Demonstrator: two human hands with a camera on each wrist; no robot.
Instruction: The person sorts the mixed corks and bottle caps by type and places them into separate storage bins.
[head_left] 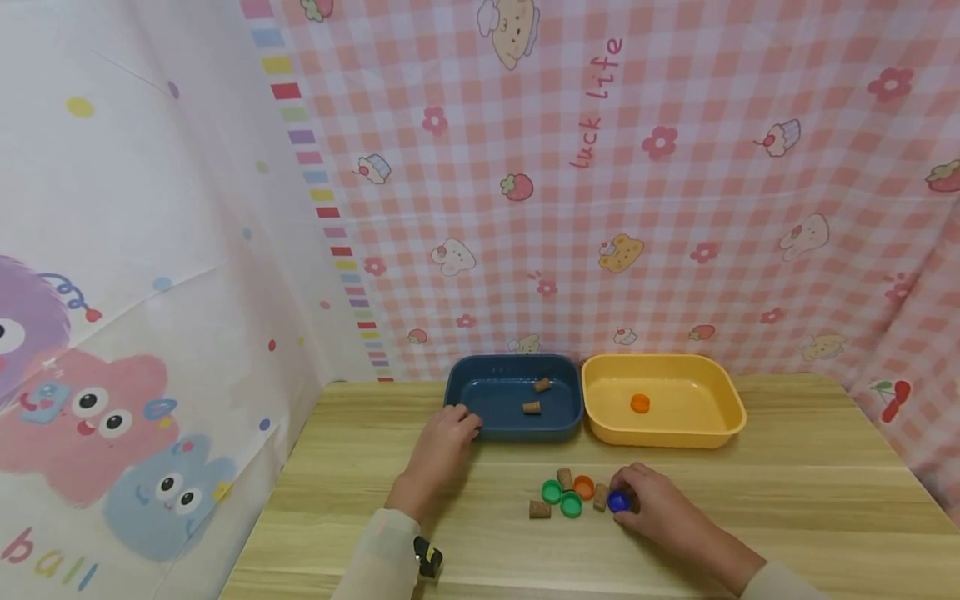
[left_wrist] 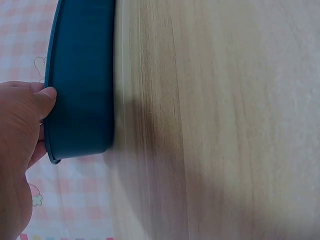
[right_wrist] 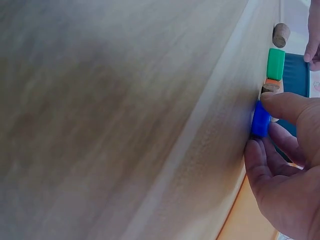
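Note:
At the near left corner of the dark blue tray (head_left: 528, 435), my left hand (head_left: 442, 448) grips the rim. The left wrist view shows the thumb (left_wrist: 47, 100) against the tray's outer wall, with the other fingers partly hidden beyond the rim. My right hand (head_left: 663, 510) pinches a blue bottle cap (head_left: 618, 502) on the table, thumb on one side and fingers on the other. Left of that cap lie two green caps (head_left: 572, 505), an orange cap (head_left: 584, 487) and several corks (head_left: 540, 509), grouped closely. Two corks (head_left: 532, 407) lie inside the blue tray.
A yellow tray (head_left: 663, 437) holding one orange cap (head_left: 640, 404) stands right beside the blue tray, near the table's back edge. A checked cloth (head_left: 570, 208) hangs behind the wooden table (head_left: 817, 500). A small black object (head_left: 428, 557) shows by the left sleeve.

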